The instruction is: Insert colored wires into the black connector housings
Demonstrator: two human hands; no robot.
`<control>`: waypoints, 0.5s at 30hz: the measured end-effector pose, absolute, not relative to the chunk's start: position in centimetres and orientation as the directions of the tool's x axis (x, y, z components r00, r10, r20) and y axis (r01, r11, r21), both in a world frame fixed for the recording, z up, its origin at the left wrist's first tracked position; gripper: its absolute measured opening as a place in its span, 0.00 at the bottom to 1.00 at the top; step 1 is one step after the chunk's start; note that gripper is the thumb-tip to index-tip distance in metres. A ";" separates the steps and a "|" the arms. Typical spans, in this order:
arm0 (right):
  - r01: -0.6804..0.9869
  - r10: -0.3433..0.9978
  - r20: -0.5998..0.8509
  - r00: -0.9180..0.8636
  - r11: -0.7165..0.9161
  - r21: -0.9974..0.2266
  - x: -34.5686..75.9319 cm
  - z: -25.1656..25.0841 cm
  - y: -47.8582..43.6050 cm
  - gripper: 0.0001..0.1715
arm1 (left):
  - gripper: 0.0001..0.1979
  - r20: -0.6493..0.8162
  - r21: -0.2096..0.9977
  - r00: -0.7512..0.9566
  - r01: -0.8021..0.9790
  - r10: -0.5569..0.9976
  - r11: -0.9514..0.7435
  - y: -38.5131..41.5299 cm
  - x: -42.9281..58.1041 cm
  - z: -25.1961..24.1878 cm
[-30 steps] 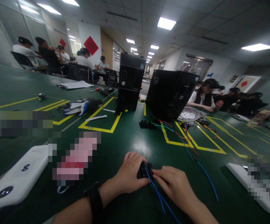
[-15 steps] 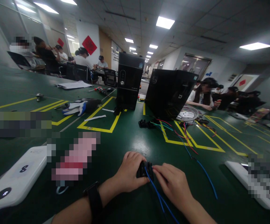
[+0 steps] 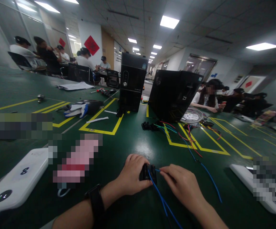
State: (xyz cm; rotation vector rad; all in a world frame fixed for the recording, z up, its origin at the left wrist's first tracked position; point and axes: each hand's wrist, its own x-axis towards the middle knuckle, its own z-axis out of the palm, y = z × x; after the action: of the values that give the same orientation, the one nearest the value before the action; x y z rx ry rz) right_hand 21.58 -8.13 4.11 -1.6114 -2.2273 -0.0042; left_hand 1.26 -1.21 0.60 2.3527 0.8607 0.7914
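At the front middle of the green table, my left hand (image 3: 135,175) is closed around a small black block-shaped part (image 3: 148,174), its thumb in front and fingers behind. A blue wire (image 3: 160,194) runs from the front of this part down toward the bottom edge, where two strands show. My right hand (image 3: 182,183) pinches a short blue wire end (image 3: 158,170) at the part's right side, thumb and index finger a little apart from the block. The block's far side is hidden by my left fingers.
Beyond my hands lie black parts (image 3: 149,126) with loose coloured wires. Two black computer cases (image 3: 132,86) stand farther back. At left are a white device (image 3: 20,178), a blurred pink item (image 3: 80,159) and gloves (image 3: 78,109). Another white device (image 3: 250,181) lies right; a person sits across.
My right hand has shifted slightly right, away from the black part, so more of the short blue wire shows between them. My left hand keeps its hold.
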 end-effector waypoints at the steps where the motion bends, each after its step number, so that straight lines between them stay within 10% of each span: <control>1: 0.910 0.906 0.334 -0.261 0.346 -0.228 21.4 4.0 -8.1 0.09 | 0.20 0.342 0.624 0.630 0.402 0.697 -0.670 -1.2 1.3 0.6; 15: 0.831 0.825 0.423 -0.374 0.500 -0.241 19.8 2.7 -8.4 0.10 | 0.18 0.345 0.617 0.627 0.410 0.699 -0.672 -1.3 1.3 0.5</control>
State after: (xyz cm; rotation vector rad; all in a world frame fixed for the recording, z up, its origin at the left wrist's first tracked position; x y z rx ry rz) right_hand 19.85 -8.38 2.69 -1.3596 -2.2550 -0.0164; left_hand 1.33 -1.32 0.54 2.3622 0.8707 0.7919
